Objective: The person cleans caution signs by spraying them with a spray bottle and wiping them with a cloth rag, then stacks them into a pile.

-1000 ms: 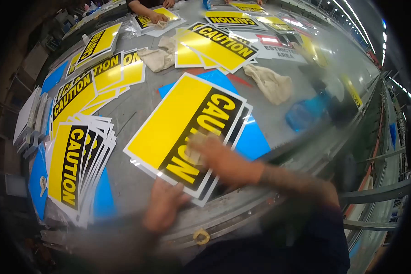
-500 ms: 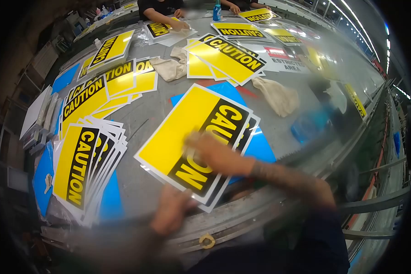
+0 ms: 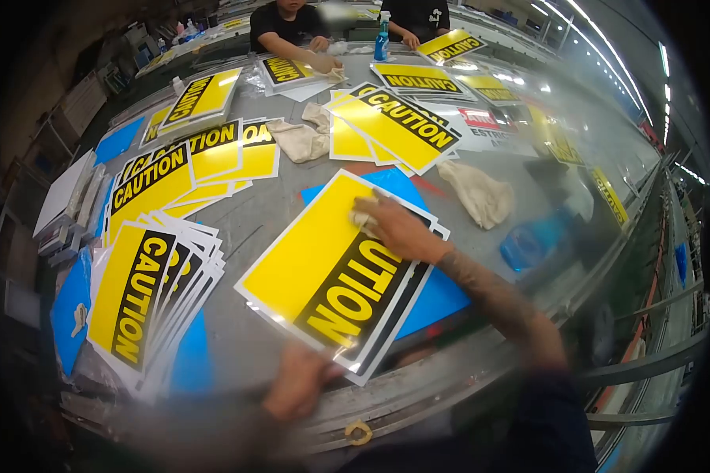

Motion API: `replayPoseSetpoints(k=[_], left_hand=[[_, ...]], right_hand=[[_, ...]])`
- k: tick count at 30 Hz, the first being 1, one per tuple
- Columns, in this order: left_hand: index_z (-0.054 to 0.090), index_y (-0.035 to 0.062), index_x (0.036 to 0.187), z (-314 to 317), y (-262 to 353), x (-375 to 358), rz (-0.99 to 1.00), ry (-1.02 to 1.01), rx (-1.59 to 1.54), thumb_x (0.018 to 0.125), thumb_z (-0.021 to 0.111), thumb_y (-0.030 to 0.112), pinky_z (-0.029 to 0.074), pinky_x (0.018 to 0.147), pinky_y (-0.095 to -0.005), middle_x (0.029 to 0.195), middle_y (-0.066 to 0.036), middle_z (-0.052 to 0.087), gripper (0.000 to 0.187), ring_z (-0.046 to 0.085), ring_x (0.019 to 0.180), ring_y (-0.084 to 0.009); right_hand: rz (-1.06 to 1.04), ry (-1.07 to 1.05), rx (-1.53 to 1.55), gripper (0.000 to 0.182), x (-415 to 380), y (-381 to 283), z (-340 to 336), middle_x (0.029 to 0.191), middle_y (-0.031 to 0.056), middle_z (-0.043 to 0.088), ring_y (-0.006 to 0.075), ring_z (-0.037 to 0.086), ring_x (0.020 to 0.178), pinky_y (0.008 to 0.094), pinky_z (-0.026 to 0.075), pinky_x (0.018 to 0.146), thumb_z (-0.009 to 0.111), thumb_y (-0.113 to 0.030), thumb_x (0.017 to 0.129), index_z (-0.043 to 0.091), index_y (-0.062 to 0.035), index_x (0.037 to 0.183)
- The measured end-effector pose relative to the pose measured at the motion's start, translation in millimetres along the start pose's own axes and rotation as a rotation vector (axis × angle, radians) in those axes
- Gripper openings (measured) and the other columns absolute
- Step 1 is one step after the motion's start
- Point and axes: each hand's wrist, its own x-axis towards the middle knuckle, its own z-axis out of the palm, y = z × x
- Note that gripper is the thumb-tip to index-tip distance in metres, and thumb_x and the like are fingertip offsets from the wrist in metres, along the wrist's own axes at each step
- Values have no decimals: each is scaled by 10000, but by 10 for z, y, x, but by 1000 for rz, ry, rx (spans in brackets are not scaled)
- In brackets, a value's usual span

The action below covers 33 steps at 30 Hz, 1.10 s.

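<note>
A yellow-and-black caution sign (image 3: 292, 272) lies tilted in front of me, with at least one more sign under it and a blue sheet (image 3: 438, 303) beneath. My right hand (image 3: 398, 229) is on the sign's upper part, fingers closed on a small pale rag (image 3: 363, 217) pressed to the surface. Part of the lettering is hidden behind that hand. At the sign's near lower edge, my left hand (image 3: 300, 382) grips the border, its fingers somewhat blurred.
Fanned caution signs (image 3: 138, 292) lie at left, with further stacks (image 3: 406, 122) behind. Cream cloths (image 3: 477, 193) and a blue spray bottle (image 3: 528, 240) rest on the grey table (image 3: 252, 225). Two people work across it; one person's hand (image 3: 319, 61) touches a sign. A metal rail runs along the near edge.
My right hand has moved up and away across the sign with the rag, uncovering more of the lettering's lower end. My left hand stays at the near edge. The view has tilted slightly upward.
</note>
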Motion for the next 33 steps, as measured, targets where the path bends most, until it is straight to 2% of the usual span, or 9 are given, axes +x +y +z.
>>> replayPoseSetpoints(k=[3,10,14,17,19,22,25,28,33], left_hand=[[341,34,1509,16,53,7,-105,16,-198,1093,557,0,669,978,-378,1474,-169,610,470,704,1261,-262],[334,25,1518,98,166,-16,-156,79,-128,1093,549,-12,669,976,-370,1460,-170,613,477,702,1260,-260],[395,57,1513,11,95,26,-118,3,-212,1082,583,-10,659,970,-354,1423,-130,653,475,696,1259,-226],[403,53,1495,8,83,4,-133,52,-231,1084,583,-7,673,950,-349,1396,-121,663,452,717,1206,-220],[398,37,1485,7,76,29,-158,51,-219,1087,580,-2,681,939,-343,1400,-133,659,440,721,1206,-229],[399,23,1475,1,69,28,-124,20,-281,1087,576,-6,680,942,-342,1413,-146,650,427,714,1234,-240],[396,11,1492,17,97,31,-150,6,-295,1085,560,-22,674,970,-356,1454,-163,629,440,694,1281,-259],[382,6,1509,9,50,76,-167,76,-252,1072,560,-51,672,979,-372,1447,-169,636,475,688,1290,-271],[407,52,1514,-70,-10,98,-96,13,-134,1067,574,-45,629,1040,-454,1432,-127,651,486,697,1266,-273]], right_hand=[[163,148,-166,449,199,298,-36,1604,214,522,490,411,1515,588,340,1229,612,-135,1055,564,-48,1492],[-91,31,16,402,26,-311,79,1512,225,577,474,466,1475,573,352,1226,578,-232,1102,585,-13,1439],[188,206,-80,412,308,-160,145,1490,254,579,505,506,1386,581,395,1166,594,-162,1063,560,-24,1450],[-286,-62,-76,474,-12,-1043,510,1501,232,574,466,535,1376,576,418,1164,611,-76,1009,545,-48,1478],[-286,-286,333,532,-180,-1592,412,1644,213,460,486,421,1507,548,321,1286,614,-67,1034,532,-85,1559],[-247,-270,145,515,183,-1003,355,1634,226,466,497,397,1523,562,318,1281,606,-123,1056,517,-84,1562],[2,235,-46,383,685,-142,279,1460,186,608,501,505,1361,568,416,1155,615,-154,1031,615,-26,1393],[83,342,-196,381,952,254,456,1435,205,615,472,542,1285,569,441,1092,624,-133,1010,625,-13,1372],[-238,-139,158,434,521,-1110,613,1511,176,565,445,555,1310,542,417,1145,608,-188,1044,578,-61,1458]])
